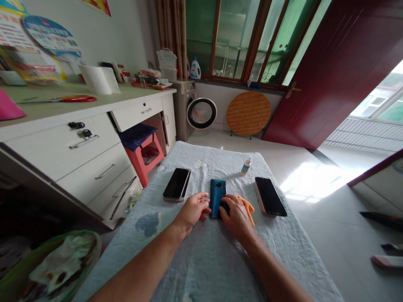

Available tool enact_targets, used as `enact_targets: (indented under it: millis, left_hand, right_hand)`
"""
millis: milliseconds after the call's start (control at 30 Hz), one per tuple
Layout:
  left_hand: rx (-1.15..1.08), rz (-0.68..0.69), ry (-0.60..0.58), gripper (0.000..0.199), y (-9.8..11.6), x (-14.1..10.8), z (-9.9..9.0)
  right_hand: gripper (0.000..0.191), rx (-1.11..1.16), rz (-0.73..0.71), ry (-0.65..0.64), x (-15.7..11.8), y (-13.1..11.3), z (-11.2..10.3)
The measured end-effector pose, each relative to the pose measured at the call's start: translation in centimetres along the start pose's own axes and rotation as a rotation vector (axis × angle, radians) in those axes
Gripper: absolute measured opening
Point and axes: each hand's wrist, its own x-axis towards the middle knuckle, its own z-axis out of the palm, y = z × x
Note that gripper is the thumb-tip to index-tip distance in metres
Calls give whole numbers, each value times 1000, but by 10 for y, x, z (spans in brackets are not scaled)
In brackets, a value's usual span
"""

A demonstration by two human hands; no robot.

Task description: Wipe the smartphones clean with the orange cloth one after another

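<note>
Glossy blue, a slim phone with a dark square camera patch [217, 197] lies back up just below the centre of the frame. At its left edge I see the person's left hand [195, 209], its fingers loosely bent and a little apart; whether they touch the phone I can't tell. The right hand [235, 212] curls over its right edge, fingers bent close together above a dark patch; what they grip, if anything, is hidden from me. A crumpled orange cloth [247, 205] lies just beside that hand. Left of centre rests a black-screened phone with a pale edge [176, 183], and right of centre a black-screened phone with a pinkish edge [270, 197]. Behind the orange cloth stands a small white-capped spray bottle [246, 167]. All sit on a pale blue quilted cover [201, 260]. Further off, upper centre right, leans a round wooden board [248, 113].
</note>
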Motion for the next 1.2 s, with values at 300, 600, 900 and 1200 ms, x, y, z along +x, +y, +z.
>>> enact_targets:
  millis: [300, 600, 900, 1200]
  left_hand:
    - [-134, 43, 10, 36, 0, 2, 0]
    - [-11, 168, -240, 51, 4, -10, 8]
    - [64, 159, -109, 39, -4, 0, 5]
    - [74, 120, -14, 44, -2, 3, 4]
  right_hand:
    - [26, 189, -35, -84, 1, -7, -6]
    - [32, 491, 115, -122, 2, 0, -7]
    - [30, 738, 221, -107, 4, 6, -7]
    - [34, 238, 194, 44, 6, 20, 2]
